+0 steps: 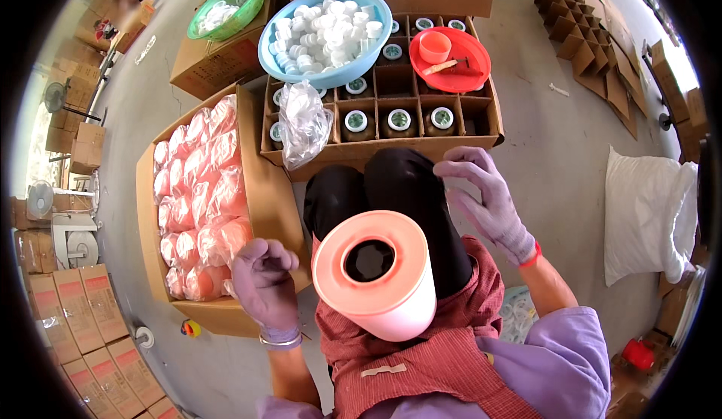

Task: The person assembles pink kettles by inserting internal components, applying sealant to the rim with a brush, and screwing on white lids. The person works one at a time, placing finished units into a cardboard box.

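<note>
A pink plastic canister (374, 272) with a round dark opening in its top rests on my lap, tilted a little. Neither hand touches it. My left hand (265, 283), in a light purple glove, hovers at its left by the edge of a carton of pink wrapped containers (203, 201); its fingers are loosely bent, with nothing seen in them. To the right of my knees is my right hand (485, 197), also gloved, with fingers apart and nothing between them. Past my knees stands a divided carton (481, 118) of jars (398, 122) with white-rimmed lids.
On the divided carton sit a blue basin (383, 5) of white caps, a crumpled clear bag (303, 126) and a red plate (470, 77) with a cup and a small tool. A green basket (252, 16) stands behind. At right are cardboard dividers (575, 31) and a white sack (647, 208).
</note>
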### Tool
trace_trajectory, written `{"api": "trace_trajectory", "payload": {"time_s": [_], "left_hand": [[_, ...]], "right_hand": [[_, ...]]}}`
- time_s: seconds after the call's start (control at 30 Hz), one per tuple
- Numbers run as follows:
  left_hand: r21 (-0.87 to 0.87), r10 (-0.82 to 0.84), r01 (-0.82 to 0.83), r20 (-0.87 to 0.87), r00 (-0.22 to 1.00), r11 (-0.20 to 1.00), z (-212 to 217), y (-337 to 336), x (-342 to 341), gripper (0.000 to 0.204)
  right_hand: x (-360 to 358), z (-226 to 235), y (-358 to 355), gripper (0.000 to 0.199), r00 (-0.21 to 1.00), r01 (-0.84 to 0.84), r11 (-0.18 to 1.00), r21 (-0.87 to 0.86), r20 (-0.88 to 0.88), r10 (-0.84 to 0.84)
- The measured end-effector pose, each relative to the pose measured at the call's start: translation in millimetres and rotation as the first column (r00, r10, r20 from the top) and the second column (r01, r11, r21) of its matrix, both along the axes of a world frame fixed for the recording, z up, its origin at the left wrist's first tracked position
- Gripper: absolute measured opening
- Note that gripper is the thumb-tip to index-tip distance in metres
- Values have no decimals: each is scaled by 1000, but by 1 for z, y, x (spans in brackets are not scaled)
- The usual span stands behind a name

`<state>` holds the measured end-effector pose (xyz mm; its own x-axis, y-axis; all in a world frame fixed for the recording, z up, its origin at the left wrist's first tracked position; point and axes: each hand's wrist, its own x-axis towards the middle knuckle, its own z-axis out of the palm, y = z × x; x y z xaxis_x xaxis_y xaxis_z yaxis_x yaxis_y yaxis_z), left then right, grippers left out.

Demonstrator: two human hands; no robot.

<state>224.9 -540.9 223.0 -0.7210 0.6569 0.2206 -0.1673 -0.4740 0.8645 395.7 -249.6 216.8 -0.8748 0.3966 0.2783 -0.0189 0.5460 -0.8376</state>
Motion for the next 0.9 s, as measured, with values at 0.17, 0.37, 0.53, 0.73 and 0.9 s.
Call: {"api": "trace_trajectory", "payload": {"time_s": [0.17,0.37,0.53,0.73,0.9], "left_hand": [[-444,-38,-75,-240,970,893,21,34,31,66],[-435,-21,-99,-262,965,895,18,5,22,70],[-523,-468,39,-724,507,851,46,58,-19,86],[-151,-64,99,216,974,984,43,85,-22,76],[-428,104,-192,-221,970,883,4,79,-21,60]], "right_hand": [[-19,40,-23,53,817,-535,835,132,-172,551],[5,24,-29,57,973,-228,935,-270,-95,210],[-49,55,-34,47,981,-131,990,-45,-148,123],[-109,58,-28,72,860,-248,923,294,-372,350],[-127,45,-30,73,910,-255,964,79,-317,267]]}}
